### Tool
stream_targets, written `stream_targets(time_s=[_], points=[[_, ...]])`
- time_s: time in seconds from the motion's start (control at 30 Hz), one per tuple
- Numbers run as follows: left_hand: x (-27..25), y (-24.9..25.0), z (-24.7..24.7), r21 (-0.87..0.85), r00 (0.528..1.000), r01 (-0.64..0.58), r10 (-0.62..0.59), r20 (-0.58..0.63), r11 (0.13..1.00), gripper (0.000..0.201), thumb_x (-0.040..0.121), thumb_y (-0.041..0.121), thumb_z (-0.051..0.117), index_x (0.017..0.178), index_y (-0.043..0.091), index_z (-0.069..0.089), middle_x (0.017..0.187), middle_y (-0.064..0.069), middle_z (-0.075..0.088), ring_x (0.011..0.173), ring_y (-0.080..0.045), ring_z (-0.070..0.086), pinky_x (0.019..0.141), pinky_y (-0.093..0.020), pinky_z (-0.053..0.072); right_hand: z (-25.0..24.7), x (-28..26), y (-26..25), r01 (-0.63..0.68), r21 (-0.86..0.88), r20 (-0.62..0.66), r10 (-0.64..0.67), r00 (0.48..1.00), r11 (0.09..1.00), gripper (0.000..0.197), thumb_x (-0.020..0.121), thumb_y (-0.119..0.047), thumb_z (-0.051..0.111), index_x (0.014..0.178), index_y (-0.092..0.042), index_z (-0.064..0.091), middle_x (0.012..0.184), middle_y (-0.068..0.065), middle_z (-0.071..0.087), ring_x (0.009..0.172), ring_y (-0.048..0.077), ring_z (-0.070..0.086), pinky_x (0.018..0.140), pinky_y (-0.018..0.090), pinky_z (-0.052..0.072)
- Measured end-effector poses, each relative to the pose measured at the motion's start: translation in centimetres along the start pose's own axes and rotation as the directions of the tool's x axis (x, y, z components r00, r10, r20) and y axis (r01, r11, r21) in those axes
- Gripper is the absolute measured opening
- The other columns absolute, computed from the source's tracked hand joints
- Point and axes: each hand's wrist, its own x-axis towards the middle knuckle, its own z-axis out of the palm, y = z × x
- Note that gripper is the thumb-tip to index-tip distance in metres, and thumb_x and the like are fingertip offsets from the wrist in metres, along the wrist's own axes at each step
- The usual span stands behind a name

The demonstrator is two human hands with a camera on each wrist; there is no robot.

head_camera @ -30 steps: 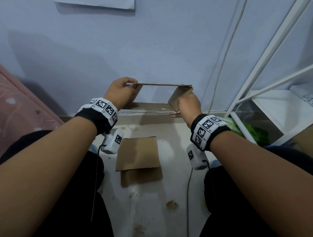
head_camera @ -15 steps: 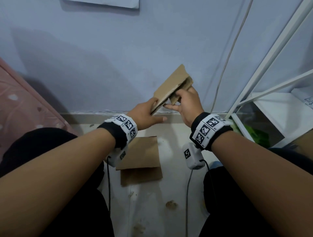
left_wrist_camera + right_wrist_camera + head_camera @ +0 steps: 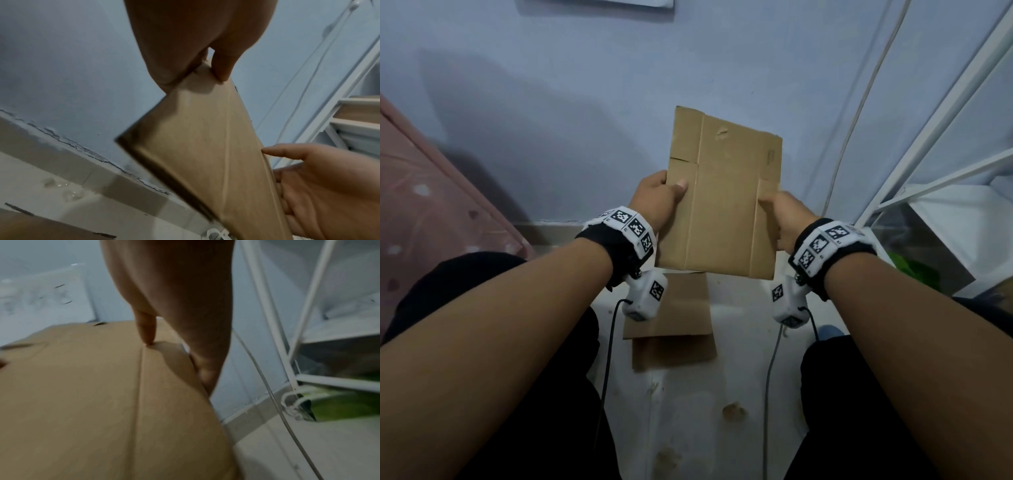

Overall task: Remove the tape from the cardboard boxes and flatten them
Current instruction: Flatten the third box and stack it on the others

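A flattened brown cardboard box (image 3: 722, 202) is held up in front of the wall, its broad face toward me. My left hand (image 3: 659, 198) pinches its left edge, thumb on the front face. My right hand (image 3: 786, 214) grips the right edge, thumb on the front and fingers behind. In the left wrist view the box (image 3: 197, 146) hangs from the thumb and fingers of the left hand (image 3: 205, 71), and the right hand (image 3: 320, 186) cups its far edge. In the right wrist view the thumb of the right hand (image 3: 147, 331) presses on the box (image 3: 92, 402). No tape shows on it.
Flattened cardboard pieces (image 3: 671, 325) lie on the white floor between my knees. A white metal shelf frame (image 3: 935, 144) stands at the right with a green item (image 3: 914, 270) under it. A cable (image 3: 859, 102) hangs down the blue wall. A pink patterned surface (image 3: 431, 205) is at the left.
The box was open between both hands a second ago, then pressed flat at a tilt. Now it is turned with its flat face toward me, one hand on each side edge.
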Motion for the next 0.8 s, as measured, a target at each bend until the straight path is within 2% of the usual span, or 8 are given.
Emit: stream_targets(time_s=[0.07,0.13,0.23,0.37,0.43,0.5,0.67,0.8], points=[[0.2,0.1,-0.6,-0.011,0.999,-0.012,0.011,-0.053,1.0,0.016,0.098,0.022,0.059,0.102,0.018,0.074,0.091,0.001,0.079,0.085,-0.021,0.075,0.08,-0.035,0.059,-0.2,-0.2,0.0,0.037,0.072,0.046,-0.041,0.998,0.997,0.033,0.093,-0.028,0.065,0.123,-0.014,0.063,0.115,0.007,0.072,0.104,0.026,0.068,0.092,0.044,0.057],[0.4,0.1,-1.0,0.054,0.992,-0.043,0.049,-0.118,0.998,0.016,0.097,0.022,0.059,0.098,0.015,0.074,0.09,0.002,0.077,0.081,-0.019,0.072,0.073,-0.028,0.054,0.0,-0.2,0.0,0.154,0.014,-0.036,-0.153,0.988,0.988,0.015,0.09,-0.022,0.072,0.103,-0.013,0.069,0.104,0.008,0.075,0.098,0.029,0.072,0.087,0.046,0.061],[0.3,0.1,-1.1,0.247,0.973,-0.048,0.101,-0.207,0.968,0.021,0.086,0.019,0.057,0.066,0.013,0.055,0.065,0.0,0.053,0.057,-0.021,0.046,0.055,-0.025,0.037,0.3,-0.3,-0.1,0.232,-0.106,-0.106,-0.243,0.964,0.967,0.02,0.071,-0.027,0.083,0.079,-0.012,0.072,0.091,0.01,0.079,0.088,0.032,0.076,0.084,0.053,0.063],[-0.3,0.4,-0.2,0.328,0.965,-0.079,0.155,-0.211,0.942,0.038,0.081,0.014,0.055,0.056,0.019,0.027,0.051,0.003,0.029,0.042,-0.014,0.024,0.037,-0.016,0.018,0.4,-0.4,-0.5,0.267,-0.333,-0.191,-0.342,0.92,0.904,0.031,0.076,-0.019,0.08,0.09,0.008,0.072,0.091,0.019,0.076,0.076,0.028,0.072,0.073,0.035,0.061],[-0.3,0.4,0.0,0.408,0.963,-0.113,0.2,-0.178,0.906,0.042,0.084,0.014,0.058,0.055,0.018,0.027,0.052,0.001,0.03,0.044,-0.014,0.025,0.034,-0.018,0.019,0.9,-0.5,-0.5,0.32,-0.446,-0.194,-0.44,0.877,0.836,0.022,0.079,-0.014,0.072,0.08,0.008,0.068,0.079,0.021,0.071,0.064,0.024,0.06,0.056,0.026,0.045],[0.3,0.3,0.0,0.464,0.963,-0.115,0.213,-0.163,0.878,0.043,0.085,0.013,0.059,0.056,0.016,0.027,0.053,0.0,0.029,0.046,-0.015,0.025,0.039,-0.021,0.022,1.7,-0.6,-0.2,0.333,-0.517,-0.2,-0.49,0.849,0.788,0.013,0.078,-0.01,0.066,0.069,-0.006,0.058,0.067,0.012,0.056,0.06,0.021,0.05,0.053,0.026,0.035],[1.0,0.8,-0.6,0.455,0.973,-0.082,0.169,-0.155,0.887,0.035,0.086,0.015,0.056,0.06,0.015,0.033,0.058,-0.001,0.036,0.051,-0.016,0.031,0.043,-0.022,0.027,2.1,-0.5,0.0,0.362,-0.596,-0.189,-0.563,0.805,0.717,0.017,0.082,-0.015,0.063,0.07,-0.011,0.052,0.068,0.007,0.052,0.058,0.022,0.046,0.054,0.026,0.035],[1.1,0.8,-0.9,0.302,0.977,-0.041,0.102,-0.188,0.952,0.017,0.087,0.013,0.052,0.07,0.013,0.049,0.066,0.003,0.05,0.056,-0.015,0.046,0.047,-0.019,0.037,1.8,0.1,-0.2,0.417,-0.471,-0.218,-0.561,0.799,0.777,0.025,0.087,-0.02,0.066,0.075,-0.001,0.056,0.071,0.012,0.055,0.064,0.021,0.048,0.058,0.029,0.038]])
